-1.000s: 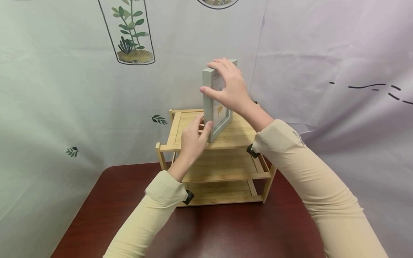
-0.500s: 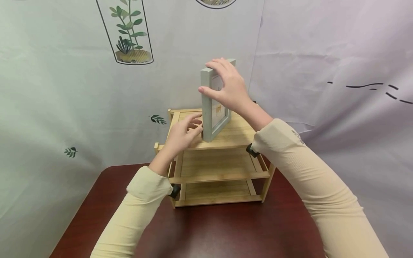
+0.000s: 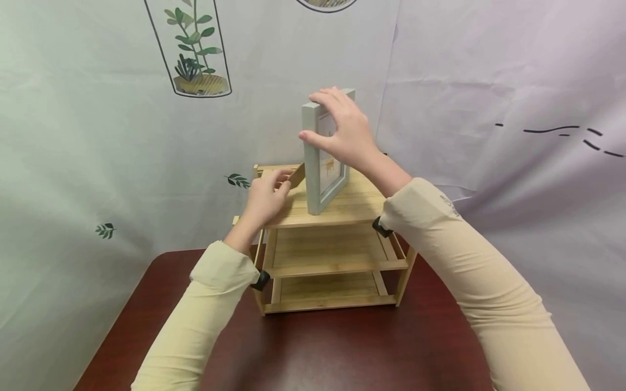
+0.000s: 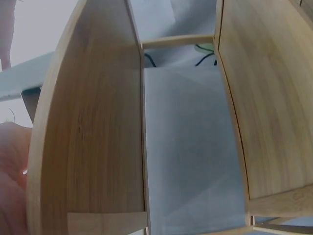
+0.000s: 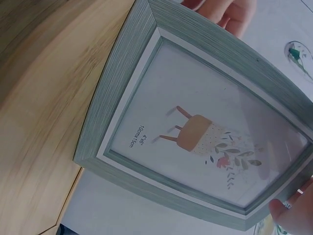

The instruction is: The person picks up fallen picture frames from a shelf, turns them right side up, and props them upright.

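A pale grey-green picture frame (image 3: 312, 163) stands upright on the top shelf of a wooden rack. My right hand (image 3: 344, 130) grips its upper part, thumb along the near side edge and fingers over the top. Behind the frame, a brown stand leg (image 3: 297, 176) sticks out to the left. My left hand (image 3: 268, 195) pinches the end of that leg between thumb and fingers. In the right wrist view the frame's front (image 5: 131, 73) shows a printed chair with flowers, with right-hand fingertips at its far corner. The left wrist view catches only part of my left hand (image 4: 12, 171).
The three-tier wooden rack (image 3: 337, 266) stands on a dark red table (image 3: 342, 347). A white cloth backdrop (image 3: 274, 81) with plant drawings hangs close behind it. The rack's corner posts rise slightly above the top shelf.
My left hand let go of the frame's lower edge, moved left behind it and drew the stand leg outward. My right hand has kept its hold on the top.
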Action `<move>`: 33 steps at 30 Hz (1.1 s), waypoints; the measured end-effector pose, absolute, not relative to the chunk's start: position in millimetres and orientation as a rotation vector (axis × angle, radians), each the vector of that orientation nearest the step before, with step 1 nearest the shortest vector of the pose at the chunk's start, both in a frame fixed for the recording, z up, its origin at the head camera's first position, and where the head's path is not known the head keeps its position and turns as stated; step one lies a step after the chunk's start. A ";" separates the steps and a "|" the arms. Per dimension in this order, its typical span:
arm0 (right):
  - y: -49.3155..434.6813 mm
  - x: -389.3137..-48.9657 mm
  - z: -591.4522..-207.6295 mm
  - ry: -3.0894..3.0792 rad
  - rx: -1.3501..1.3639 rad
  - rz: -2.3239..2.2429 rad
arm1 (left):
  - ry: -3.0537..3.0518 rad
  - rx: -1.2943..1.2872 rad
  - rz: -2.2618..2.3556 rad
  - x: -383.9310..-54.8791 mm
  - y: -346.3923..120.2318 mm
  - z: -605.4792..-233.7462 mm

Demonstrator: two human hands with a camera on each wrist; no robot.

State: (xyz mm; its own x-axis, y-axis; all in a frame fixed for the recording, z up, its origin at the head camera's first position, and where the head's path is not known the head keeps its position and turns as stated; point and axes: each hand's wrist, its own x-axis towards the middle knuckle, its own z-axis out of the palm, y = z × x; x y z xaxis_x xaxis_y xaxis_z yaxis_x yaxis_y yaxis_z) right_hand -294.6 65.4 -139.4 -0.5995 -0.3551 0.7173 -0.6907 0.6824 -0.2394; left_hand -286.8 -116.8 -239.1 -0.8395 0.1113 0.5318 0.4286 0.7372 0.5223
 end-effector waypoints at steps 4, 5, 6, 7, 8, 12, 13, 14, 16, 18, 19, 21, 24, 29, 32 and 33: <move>63.3 -295.4 -138.5 -2.253 0.805 0.662 | -2.430 -0.306 -0.888 -295.6 -119.7 -235.2; 62.8 -295.6 -138.1 -2.255 0.808 0.658 | -2.420 -0.280 -0.885 -297.8 -120.3 -234.2; 62.2 -295.7 -137.7 -2.259 0.810 0.655 | -2.410 -0.258 -0.883 -299.6 -120.6 -233.2; 61.5 -295.9 -137.1 -2.264 0.811 0.650 | -2.400 -0.237 -0.879 -301.3 -120.8 -232.0; 61.0 -296.1 -136.6 -2.267 0.815 0.645 | -2.390 -0.219 -0.877 -302.8 -120.9 -230.9; 59.5 -296.7 -134.0 -2.296 0.818 0.627 | -2.372 -0.161 -0.901 -307.0 -120.3 -227.9; 59.1 -297.0 -133.2 -2.305 0.817 0.620 | -2.372 -0.153 -0.906 -307.8 -120.2 -227.7; 58.3 -297.2 -132.7 -2.314 0.818 0.615 | -2.373 -0.146 -0.908 -308.6 -120.5 -227.9; 56.5 -297.9 -131.4 -2.332 0.815 0.606 | -2.374 -0.143 -0.908 -309.2 -121.3 -228.8; 54.2 -298.9 -130.1 -2.350 0.815 0.598 | -2.373 -0.151 -0.893 -310.0 -122.6 -230.4; 52.6 -299.4 -129.5 -2.361 0.816 0.603 | -2.374 -0.153 -0.883 -310.3 -123.7 -231.3; 49.3 -300.7 -128.4 -2.380 0.815 0.613 | -2.381 -0.152 -0.869 -310.6 -125.3 -233.0; 43.7 -303.0 -127.4 -2.410 0.820 0.635 | -2.411 -0.136 -0.855 -311.2 -127.4 -235.6; 32.6 -306.9 -127.4 -2.413 0.846 0.604 | -2.464 -0.097 -0.833 -310.8 -128.2 -238.0; 26.5 -309.3 -128.5 -2.410 0.830 0.559 | -2.494 -0.070 -0.815 -309.9 -128.0 -238.9; 24.9 -310.0 -128.9 -2.418 0.818 0.543 | -2.506 -0.063 -0.807 -309.4 -128.0 -239.2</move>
State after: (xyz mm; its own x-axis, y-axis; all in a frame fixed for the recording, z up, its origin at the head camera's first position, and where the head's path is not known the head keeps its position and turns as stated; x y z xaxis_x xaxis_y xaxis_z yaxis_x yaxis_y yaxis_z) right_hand -310.0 24.9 -128.9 -0.6791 -0.4352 0.5911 -0.6461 0.7366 -0.1999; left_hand -309.4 -128.0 -239.2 -0.8724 -0.1065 0.4770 0.1918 0.8231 0.5345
